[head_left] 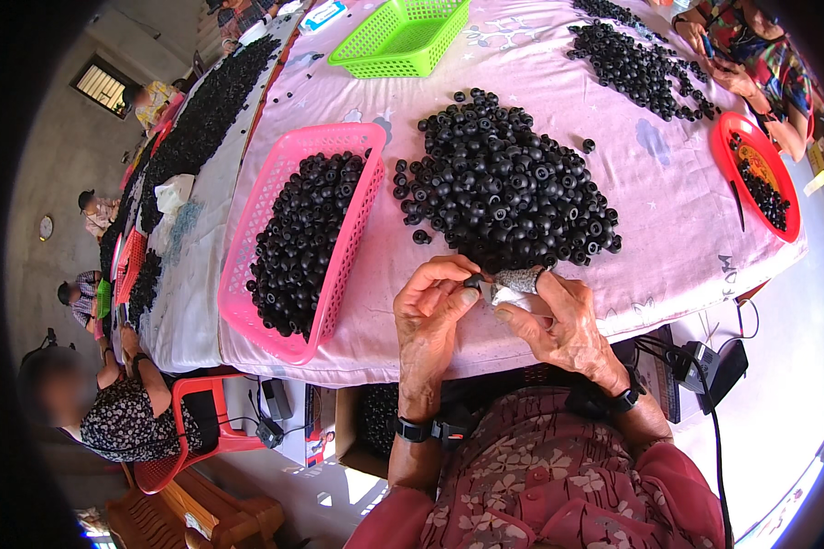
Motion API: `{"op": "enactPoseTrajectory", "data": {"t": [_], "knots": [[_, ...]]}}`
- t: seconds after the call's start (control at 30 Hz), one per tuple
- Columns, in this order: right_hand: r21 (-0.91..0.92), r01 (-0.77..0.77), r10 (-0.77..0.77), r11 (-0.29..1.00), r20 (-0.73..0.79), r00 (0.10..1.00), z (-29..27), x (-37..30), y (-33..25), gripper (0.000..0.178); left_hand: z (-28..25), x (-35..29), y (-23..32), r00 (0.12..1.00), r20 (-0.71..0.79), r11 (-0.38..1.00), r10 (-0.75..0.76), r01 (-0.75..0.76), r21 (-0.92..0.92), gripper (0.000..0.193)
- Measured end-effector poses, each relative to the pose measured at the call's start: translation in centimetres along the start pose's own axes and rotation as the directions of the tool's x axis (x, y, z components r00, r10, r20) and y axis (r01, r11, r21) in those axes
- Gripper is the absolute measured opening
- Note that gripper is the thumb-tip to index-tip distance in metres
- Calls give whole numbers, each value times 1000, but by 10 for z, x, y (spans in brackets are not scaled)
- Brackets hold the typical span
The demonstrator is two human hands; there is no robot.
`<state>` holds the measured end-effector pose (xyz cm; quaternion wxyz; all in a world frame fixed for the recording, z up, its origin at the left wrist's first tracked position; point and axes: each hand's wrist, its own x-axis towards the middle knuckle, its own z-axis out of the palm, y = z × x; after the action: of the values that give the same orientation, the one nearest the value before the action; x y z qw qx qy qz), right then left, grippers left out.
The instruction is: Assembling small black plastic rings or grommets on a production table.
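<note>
Two bare hands meet over the near edge of the cloth-covered table: the left hand pinches a black bead, the right hand grips a small tool of unclear kind. Just beyond lies a black bead heap; left of it, a bead-filled pink basket reaches that edge.

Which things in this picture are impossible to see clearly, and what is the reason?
In the head view:
Black piece: partly covered by the left hand.
Floor of pink basket: hidden by heaped pieces.
Green basket: far rim cut off by top edge.
Far-left pile: individual pieces too small.
</note>
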<state>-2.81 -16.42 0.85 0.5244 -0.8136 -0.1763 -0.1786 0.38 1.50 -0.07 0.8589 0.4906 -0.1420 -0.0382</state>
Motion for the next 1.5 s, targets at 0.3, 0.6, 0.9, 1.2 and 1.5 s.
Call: {"op": "enactPoseTrajectory", "data": {"t": [0.3,0.6,0.9,1.2,1.5], "knots": [[21,-5,5,1000,1,1000,0,1,-3,25,3,0,2,1000,9,1000,18,-18,15,24],[5,-18,18,1000,-8,1000,-1,3,-3,26,3,-1,2,1000,7,1000,2,-2,-7,20],[-60,-68,65,996,-46,997,-1,2,-5,25,6,-4,7,997,-54,999,-52,52,-6,14],[63,-132,137,989,-79,987,2,2,-7,23,5,-6,0,998,50,991,-31,24,130,17],[196,-231,244,953,-44,969,3,2,-16,23,8,-7,3,997,29,990,-68,64,124,12]]}}
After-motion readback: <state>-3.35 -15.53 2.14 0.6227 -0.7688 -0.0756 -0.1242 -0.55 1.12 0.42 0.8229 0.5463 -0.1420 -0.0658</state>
